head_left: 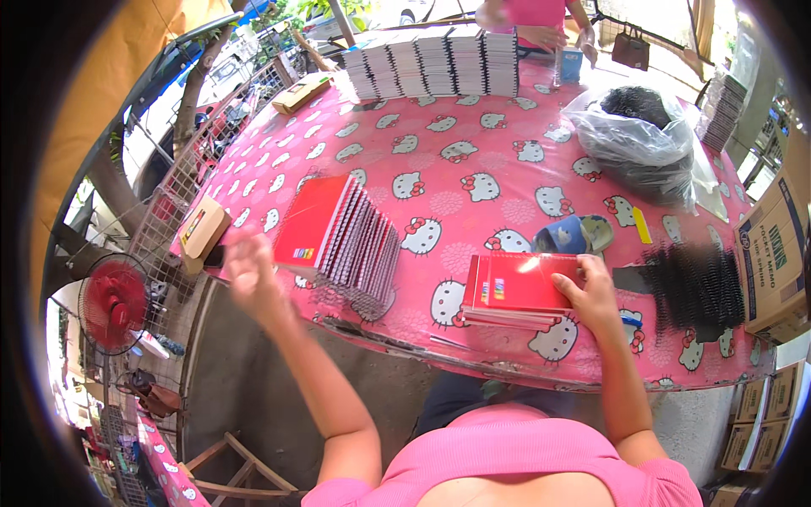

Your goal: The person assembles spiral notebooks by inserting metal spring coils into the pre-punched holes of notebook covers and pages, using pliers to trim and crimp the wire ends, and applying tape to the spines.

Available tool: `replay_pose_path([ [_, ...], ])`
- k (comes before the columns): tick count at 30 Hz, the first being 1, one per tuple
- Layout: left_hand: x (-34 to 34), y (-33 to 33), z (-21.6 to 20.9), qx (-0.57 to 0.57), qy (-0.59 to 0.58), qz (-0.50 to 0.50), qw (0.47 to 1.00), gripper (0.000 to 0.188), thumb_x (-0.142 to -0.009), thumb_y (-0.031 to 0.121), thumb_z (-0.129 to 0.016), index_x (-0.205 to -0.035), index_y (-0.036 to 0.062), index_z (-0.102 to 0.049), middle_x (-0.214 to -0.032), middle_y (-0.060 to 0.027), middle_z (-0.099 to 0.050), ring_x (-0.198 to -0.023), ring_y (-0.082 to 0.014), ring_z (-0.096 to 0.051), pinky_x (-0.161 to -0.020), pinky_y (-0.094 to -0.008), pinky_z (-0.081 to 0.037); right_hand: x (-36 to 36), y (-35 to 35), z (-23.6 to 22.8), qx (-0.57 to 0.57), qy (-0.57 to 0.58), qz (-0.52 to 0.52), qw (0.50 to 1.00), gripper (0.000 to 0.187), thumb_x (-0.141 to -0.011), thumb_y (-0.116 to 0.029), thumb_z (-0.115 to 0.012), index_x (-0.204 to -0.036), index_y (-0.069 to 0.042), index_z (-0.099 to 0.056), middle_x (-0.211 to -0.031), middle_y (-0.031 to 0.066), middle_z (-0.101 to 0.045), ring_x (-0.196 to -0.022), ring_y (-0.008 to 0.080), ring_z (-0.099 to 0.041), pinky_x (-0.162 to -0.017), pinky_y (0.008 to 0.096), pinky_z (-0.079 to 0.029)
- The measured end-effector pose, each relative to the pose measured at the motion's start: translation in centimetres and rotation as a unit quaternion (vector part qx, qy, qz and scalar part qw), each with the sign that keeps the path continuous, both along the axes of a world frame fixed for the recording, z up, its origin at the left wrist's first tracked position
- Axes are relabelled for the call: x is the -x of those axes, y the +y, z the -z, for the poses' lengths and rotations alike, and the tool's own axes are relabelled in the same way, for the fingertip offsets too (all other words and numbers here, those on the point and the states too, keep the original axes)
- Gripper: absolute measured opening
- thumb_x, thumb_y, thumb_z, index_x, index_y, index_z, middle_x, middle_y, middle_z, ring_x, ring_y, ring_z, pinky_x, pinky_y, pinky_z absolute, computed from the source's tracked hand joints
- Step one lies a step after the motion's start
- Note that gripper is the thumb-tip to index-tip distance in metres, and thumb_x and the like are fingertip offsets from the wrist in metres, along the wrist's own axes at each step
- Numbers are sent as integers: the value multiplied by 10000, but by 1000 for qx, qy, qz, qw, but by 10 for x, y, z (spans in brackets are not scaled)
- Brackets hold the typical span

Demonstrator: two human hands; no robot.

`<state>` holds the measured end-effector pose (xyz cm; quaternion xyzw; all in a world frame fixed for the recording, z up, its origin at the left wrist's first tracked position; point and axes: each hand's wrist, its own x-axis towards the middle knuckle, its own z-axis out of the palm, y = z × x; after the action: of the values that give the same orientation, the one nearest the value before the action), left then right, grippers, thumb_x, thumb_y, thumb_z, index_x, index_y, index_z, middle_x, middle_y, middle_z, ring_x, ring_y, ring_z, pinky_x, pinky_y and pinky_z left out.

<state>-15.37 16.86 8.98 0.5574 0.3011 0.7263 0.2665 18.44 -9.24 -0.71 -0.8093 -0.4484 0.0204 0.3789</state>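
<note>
My right hand (591,294) grips the right edge of a red notebook (528,283), thumb on the cover and fingers at the far side. This notebook lies on top of a short stack of covers or sheets near the table's front edge. To the left, my left hand (256,275) is raised, blurred by motion, its fingers stretched out and nothing visible in it. Beside it stands a tall stack of spiral-bound red notebooks (317,221), spirals facing right. Just behind the right hand's stack lies a blue patterned pouch-like thing (568,235).
Black spiral bindings (697,291) lie at right beside a cardboard box (777,241). A plastic bag of black coils (634,139) sits behind. White spiral-bound stacks (431,63) line the far edge, near another person's hands (545,36). A small carton (204,232) is at left.
</note>
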Motion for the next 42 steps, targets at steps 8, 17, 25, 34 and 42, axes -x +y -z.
replay_pose_path([
  [8, -122, -140, -24, -167, 318, 151, 921, 486, -863, 139, -664, -1302, 6, -505, -1409, -194, -444, -1313, -319, -412, -1100, -441, -284, 29, 19, -14, -208, 216, -86, 950, 272, -807, 60, -670, -946, -35, -457, -912, 87, -582, -832, 119, -555, -708, 260, -479],
  [17, -181, -141, 36, -175, 381, 242, 875, 106, -781, 182, -728, -882, 150, -722, -795, 32, -688, -750, -146, -608, -1034, -461, -234, -74, -73, -36, -13, -218, 235, 947, 363, -672, -240, -810, -878, -17, -611, -911, 146, -599, -910, 319, -578, -793, 415, -473],
  [25, -187, -146, 36, -167, 399, 179, 884, 109, -761, 214, -746, -863, 178, -734, -914, 40, -693, -852, -148, -611, -1058, -513, -188, -128, -105, 11, 238, -192, 300, 904, 285, -744, -250, -760, -850, -19, -630, -898, 138, -624, -894, 312, -617, -769, 387, -510],
  [34, -181, -146, 27, -139, 430, 180, 874, 108, -749, 225, -755, -848, 188, -734, -858, 37, -664, -871, -154, -601, -982, -566, -277, -114, -98, -19, 81, -106, 337, 932, 208, -732, -89, -740, -873, -57, -591, -917, 134, -563, -867, 365, -608, -723, 447, -486],
  [42, -198, -151, 29, -82, 381, 222, 894, 170, -751, 266, -770, -845, 130, -731, -876, 8, -685, -872, -160, -608, -1015, -472, -227, 1, -44, -63, -185, 50, -67, 979, 283, -765, 44, -680, -1039, -24, -698, -858, 104, -647, -723, 159, -641, -604, 263, -492],
])
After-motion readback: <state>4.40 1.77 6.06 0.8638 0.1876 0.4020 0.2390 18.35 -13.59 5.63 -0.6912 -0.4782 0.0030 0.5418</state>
